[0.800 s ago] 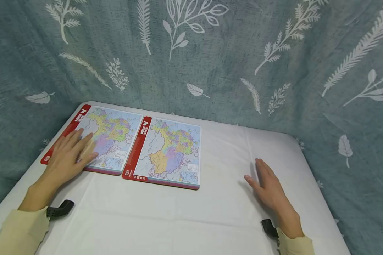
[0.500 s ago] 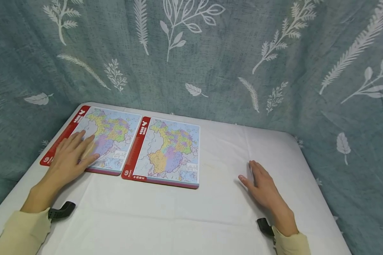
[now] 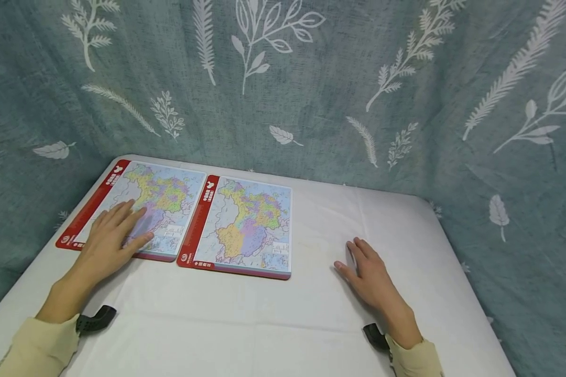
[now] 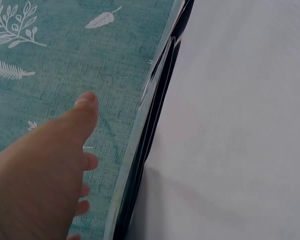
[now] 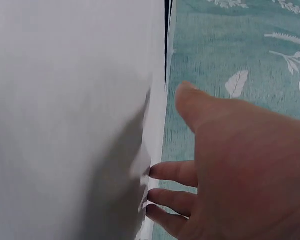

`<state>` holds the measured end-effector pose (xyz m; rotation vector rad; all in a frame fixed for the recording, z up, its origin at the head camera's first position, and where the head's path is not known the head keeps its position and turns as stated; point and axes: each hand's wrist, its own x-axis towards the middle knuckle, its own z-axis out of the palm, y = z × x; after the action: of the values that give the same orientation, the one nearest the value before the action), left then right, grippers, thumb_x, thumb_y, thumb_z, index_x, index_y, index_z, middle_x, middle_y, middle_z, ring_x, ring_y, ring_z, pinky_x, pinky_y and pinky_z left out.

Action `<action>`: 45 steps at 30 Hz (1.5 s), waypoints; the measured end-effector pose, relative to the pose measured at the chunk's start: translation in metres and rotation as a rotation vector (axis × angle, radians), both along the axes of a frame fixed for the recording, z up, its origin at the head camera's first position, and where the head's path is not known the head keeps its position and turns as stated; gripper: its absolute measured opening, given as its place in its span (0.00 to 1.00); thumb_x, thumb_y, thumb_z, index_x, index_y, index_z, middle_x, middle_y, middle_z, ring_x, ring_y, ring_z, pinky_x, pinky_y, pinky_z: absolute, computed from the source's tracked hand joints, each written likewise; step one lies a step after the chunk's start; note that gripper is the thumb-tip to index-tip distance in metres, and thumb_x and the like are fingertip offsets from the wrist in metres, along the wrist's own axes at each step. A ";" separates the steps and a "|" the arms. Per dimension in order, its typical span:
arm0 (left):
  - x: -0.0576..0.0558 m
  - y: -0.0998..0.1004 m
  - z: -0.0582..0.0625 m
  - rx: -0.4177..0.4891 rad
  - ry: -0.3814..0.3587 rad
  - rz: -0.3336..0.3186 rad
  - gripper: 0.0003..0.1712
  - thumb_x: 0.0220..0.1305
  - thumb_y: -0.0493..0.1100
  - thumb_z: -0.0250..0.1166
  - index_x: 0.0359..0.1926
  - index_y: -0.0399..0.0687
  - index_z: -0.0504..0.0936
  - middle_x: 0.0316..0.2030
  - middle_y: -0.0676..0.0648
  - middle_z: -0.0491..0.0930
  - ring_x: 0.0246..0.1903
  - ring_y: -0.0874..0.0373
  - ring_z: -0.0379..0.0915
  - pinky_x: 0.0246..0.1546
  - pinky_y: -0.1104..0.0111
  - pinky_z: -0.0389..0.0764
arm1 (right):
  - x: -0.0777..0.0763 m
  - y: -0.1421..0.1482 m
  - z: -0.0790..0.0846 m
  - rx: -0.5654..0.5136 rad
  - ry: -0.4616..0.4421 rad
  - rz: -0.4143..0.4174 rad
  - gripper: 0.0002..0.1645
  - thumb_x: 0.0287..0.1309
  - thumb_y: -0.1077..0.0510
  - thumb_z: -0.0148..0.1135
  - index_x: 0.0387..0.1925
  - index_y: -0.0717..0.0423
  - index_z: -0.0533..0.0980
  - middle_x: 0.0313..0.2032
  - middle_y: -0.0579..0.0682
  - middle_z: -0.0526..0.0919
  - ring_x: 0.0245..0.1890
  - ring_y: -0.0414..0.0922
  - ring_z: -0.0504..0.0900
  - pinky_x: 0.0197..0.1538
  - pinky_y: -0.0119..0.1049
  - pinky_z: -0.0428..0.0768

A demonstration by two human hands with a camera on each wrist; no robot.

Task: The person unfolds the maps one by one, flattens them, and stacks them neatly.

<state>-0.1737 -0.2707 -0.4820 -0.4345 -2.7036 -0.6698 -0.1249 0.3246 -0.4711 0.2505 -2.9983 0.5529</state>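
Observation:
Two flat printed map boards with red side strips lie side by side on the table's left half. My left hand (image 3: pixel 108 238) is over the lower part of the left map board (image 3: pixel 172 196), fingers extended and slightly spread, hiding part of the print. The right map board (image 3: pixel 250 222) lies uncovered beside it. To the right of both boards, my right hand (image 3: pixel 370 277) is low over the white cloth, fingers extended, thumb apart, holding nothing. In the left wrist view the thumb (image 4: pixel 87 107) points forward; in the right wrist view several fingers (image 5: pixel 172 172) show beside the white surface.
A white cloth (image 3: pixel 245 335) covers the table. A teal curtain with white leaf prints (image 3: pixel 311 104) hangs behind and at both sides, close to the table's edges. A black curved band piece (image 3: pixel 96 319) sits at the left wrist, another (image 3: pixel 376 337) at the right.
My right hand has moved left over the cloth, toward the boards. The left hand has shifted slightly right over the left board. The boards keep their places; the head view has tilted slightly.

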 end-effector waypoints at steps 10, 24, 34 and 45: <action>0.004 0.014 -0.002 0.033 0.011 -0.030 0.44 0.64 0.53 0.72 0.76 0.44 0.70 0.77 0.31 0.61 0.77 0.30 0.51 0.79 0.36 0.40 | 0.002 -0.013 0.000 0.010 0.018 0.016 0.46 0.72 0.41 0.64 0.75 0.68 0.65 0.77 0.70 0.62 0.78 0.68 0.60 0.75 0.66 0.62; 0.011 0.043 -0.004 0.050 0.044 -0.086 0.36 0.62 0.52 0.75 0.67 0.42 0.78 0.73 0.33 0.68 0.74 0.32 0.57 0.73 0.34 0.54 | 0.007 -0.045 -0.002 -0.001 0.040 0.047 0.46 0.70 0.39 0.66 0.75 0.66 0.66 0.77 0.67 0.63 0.79 0.66 0.60 0.76 0.64 0.62; 0.017 0.059 -0.003 0.074 0.054 -0.049 0.27 0.62 0.50 0.76 0.56 0.38 0.85 0.52 0.38 0.78 0.55 0.42 0.68 0.55 0.45 0.68 | 0.010 -0.068 -0.004 -0.027 0.038 0.120 0.47 0.70 0.38 0.66 0.76 0.64 0.66 0.78 0.66 0.62 0.80 0.65 0.59 0.77 0.64 0.59; 0.023 0.079 -0.002 0.055 -0.020 -0.066 0.26 0.66 0.55 0.74 0.52 0.38 0.87 0.41 0.45 0.78 0.41 0.53 0.69 0.42 0.56 0.72 | 0.013 -0.093 -0.005 -0.214 0.026 0.101 0.42 0.70 0.41 0.65 0.73 0.65 0.70 0.78 0.60 0.65 0.80 0.59 0.60 0.78 0.61 0.61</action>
<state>-0.1504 -0.1914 -0.4837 -0.5074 -2.6927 -0.7693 -0.1117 0.2319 -0.4763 0.3911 -2.8829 0.8655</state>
